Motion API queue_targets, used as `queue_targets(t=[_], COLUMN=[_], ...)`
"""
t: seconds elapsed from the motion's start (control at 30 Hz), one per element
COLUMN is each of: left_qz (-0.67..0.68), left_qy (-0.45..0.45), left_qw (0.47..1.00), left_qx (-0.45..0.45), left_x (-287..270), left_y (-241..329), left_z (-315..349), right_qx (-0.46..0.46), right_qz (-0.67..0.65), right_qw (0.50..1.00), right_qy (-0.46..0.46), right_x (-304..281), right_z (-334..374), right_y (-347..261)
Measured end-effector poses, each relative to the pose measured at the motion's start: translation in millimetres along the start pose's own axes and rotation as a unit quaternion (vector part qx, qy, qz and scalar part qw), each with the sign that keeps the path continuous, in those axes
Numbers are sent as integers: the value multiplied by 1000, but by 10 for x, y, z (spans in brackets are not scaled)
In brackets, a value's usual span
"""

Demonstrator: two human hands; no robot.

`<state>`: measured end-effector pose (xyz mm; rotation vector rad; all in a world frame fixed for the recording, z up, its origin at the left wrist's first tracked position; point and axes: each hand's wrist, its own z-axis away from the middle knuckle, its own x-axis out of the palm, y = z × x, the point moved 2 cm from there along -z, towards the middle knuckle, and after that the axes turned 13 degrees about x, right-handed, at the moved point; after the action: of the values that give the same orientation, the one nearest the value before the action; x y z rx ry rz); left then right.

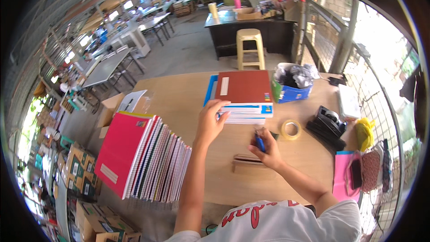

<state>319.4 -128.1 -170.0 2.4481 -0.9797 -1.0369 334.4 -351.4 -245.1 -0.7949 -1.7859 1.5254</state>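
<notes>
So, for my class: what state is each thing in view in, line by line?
Brown notebook: shut, flat, atop a stack
Left hand: at that stack's near left corner
Blue tool: gripped in the right hand
Red-pink notebook: shut, atop a pile
Tape roll: lying flat
Blue-green box: open, filled
Stool: upright

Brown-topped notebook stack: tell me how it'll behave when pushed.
The notebook stack would probably feel heavy, being several books thick. Its layers may slide apart, since their edges don't line up and no band shows. Lying broad and flat on the table, it seems unlikely to tip.
</notes>
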Motion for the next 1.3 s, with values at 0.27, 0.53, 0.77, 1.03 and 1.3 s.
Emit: queue_targets(t=[0.27, 0.53, 0.77, 1.03, 1.3], left_qz=[-139, -66, -68, -2, -4], left_qy=[-260, -409, -426, -171, -61], left_qw=[937, 899, 892, 985, 977], left_qx=[188, 141, 135, 39, 202], left_x=[1780, 1958, 1965, 1699, 1941], left_y=[-421, -808, -862, -907, -417], left_z=[-831, -1041, -1085, -974, -533], right_qx=[78, 127, 82, 224, 118], right_qz=[-2, -25, -53, -173, 228], right_qw=[972, 952, 960, 951, 909], right_qy=[221, 278, 261, 122, 329], right_x=[-1143, -1420, -1481, -1697, -1880], right_z=[685, 1004, 619, -1415, -2636], right_y=[595, 806, 552, 371, 389])
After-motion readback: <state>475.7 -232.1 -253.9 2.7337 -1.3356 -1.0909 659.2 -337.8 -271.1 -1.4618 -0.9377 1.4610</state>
